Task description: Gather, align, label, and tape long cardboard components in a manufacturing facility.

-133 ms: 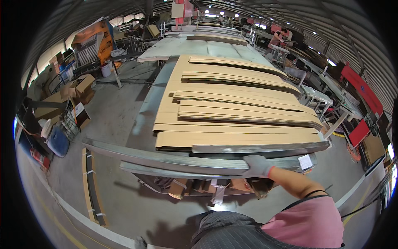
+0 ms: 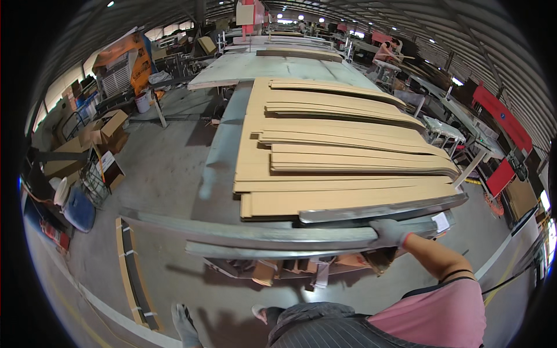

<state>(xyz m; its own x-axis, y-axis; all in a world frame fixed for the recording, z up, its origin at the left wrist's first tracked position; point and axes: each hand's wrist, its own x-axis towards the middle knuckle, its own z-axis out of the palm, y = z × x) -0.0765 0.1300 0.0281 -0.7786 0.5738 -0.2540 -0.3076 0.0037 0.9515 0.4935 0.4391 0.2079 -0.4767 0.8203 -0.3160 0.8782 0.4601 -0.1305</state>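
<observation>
My right hand [image 2: 390,233], in a grey glove, is closed over a long grey metal bar [image 2: 261,233] near its right part. The bar lies along the table's near edge, and its left end juts out past the corner. A second metal bar [image 2: 377,210] lies behind it, against the front stack of tan strips [image 2: 348,199]. A white label [image 2: 441,222] is just right of my hand. Low in the view, my left hand [image 2: 185,326], also grey-gloved, hangs away from the table with fingers stretched out and nothing visible in it.
Several stacks of tan strips [image 2: 348,136] cover the table, with a pale worktop [image 2: 278,68] beyond. A strapped bundle of strips [image 2: 133,275] lies on the floor at left, near cardboard boxes [image 2: 107,130]. Offcuts [image 2: 267,271] sit under the table. Another person [image 2: 386,51] works at far right.
The view has shifted, so the table appears further right. My right hand is nearer the white label, still on the bar. My left hand shows more fully, and a foot has come into view.
</observation>
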